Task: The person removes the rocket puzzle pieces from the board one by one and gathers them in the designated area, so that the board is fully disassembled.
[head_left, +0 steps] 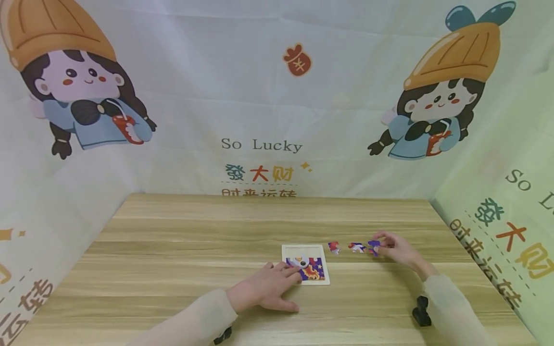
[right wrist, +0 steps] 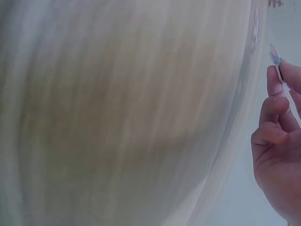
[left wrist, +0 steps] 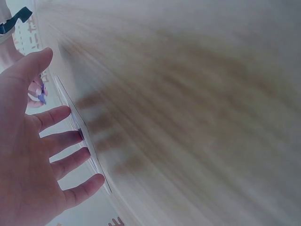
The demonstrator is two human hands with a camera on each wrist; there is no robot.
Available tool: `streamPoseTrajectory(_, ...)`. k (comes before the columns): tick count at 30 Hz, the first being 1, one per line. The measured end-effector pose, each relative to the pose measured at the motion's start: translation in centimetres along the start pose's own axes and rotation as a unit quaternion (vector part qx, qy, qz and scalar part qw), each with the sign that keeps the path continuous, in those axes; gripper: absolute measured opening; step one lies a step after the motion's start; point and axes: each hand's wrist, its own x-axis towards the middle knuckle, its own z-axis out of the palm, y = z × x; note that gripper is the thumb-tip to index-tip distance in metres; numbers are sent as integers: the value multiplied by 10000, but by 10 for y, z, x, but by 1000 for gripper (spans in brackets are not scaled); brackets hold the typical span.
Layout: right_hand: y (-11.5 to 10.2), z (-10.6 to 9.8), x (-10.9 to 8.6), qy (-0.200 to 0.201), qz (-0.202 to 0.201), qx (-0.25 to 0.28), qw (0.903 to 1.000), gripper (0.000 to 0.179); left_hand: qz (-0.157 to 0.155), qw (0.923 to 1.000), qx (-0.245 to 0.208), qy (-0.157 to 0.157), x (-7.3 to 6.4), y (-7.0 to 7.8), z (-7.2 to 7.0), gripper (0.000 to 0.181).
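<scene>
A jigsaw board (head_left: 305, 252) with a pale frame lies mid-table. Its lower part shows purple, orange and white picture pieces, while the top strip is bare. My left hand (head_left: 272, 287) rests on the board's left side, fingers spread and fairly straight; in the left wrist view its fingertips touch the board's edge. To the right, my right hand (head_left: 399, 249) pinches a purple jigsaw piece (head_left: 373, 248) between thumb and fingers. The right wrist view shows this piece (right wrist: 276, 57) tilted, held off the table. Part of the picture is hidden under my left fingers.
Two loose jigsaw pieces lie between the board and my right hand: a red and purple piece (head_left: 333, 247) and a white, red and purple piece (head_left: 357, 247). The wood-grain table (head_left: 195, 230) meets printed cloth walls (head_left: 259, 110) at its back and sides.
</scene>
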Motion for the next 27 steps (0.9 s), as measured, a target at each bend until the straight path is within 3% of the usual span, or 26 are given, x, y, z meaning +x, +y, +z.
streamPoseTrajectory(14,15,-9,-3,257,369,-507,9977,27,69,9999,21,107,-1,0,0,59)
streamPoseTrajectory(27,12,-4,4,380,395,-985,9936,23,35,10000,-17,65,-1,0,-1,60)
